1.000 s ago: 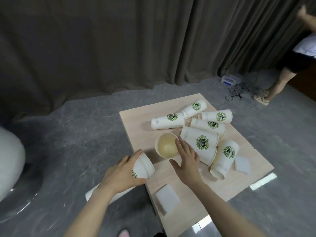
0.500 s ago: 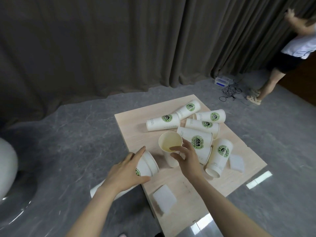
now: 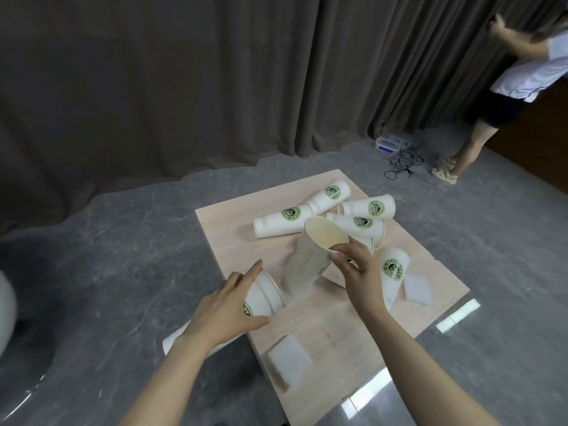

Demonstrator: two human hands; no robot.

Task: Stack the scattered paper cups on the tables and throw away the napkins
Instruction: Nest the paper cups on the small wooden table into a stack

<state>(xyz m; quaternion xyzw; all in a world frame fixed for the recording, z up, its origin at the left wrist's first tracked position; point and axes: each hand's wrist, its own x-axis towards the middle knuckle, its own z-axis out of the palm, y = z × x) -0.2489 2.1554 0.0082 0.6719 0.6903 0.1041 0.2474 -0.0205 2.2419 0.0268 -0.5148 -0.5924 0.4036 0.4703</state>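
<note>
My right hand (image 3: 358,265) pinches the rim of a tilted cup (image 3: 310,253), thumb and fingers curled over the near lip, its base low over the table (image 3: 233,241); whether it touches the wood I cannot tell. My left hand (image 3: 229,305) wraps around a nested stack of cups (image 3: 264,298) lying on its side at the table's left edge, fingers curled around its mouth end, its tail hanging out over the floor (image 3: 123,241).

The rim pinch is thin, so I judge the paper could buckle or the cup swing and slip as I carry it across. If I misalign its base with the stack's mouth, it may jam or crush the lip. The stack overhangs the edge; a loose grip could drop it.

Loose cups (image 3: 359,207) lie piled just behind; my right forearm could sweep the cup beside it (image 3: 393,272) off. Two napkins (image 3: 289,359) (image 3: 416,287) are not yet binned.
</note>
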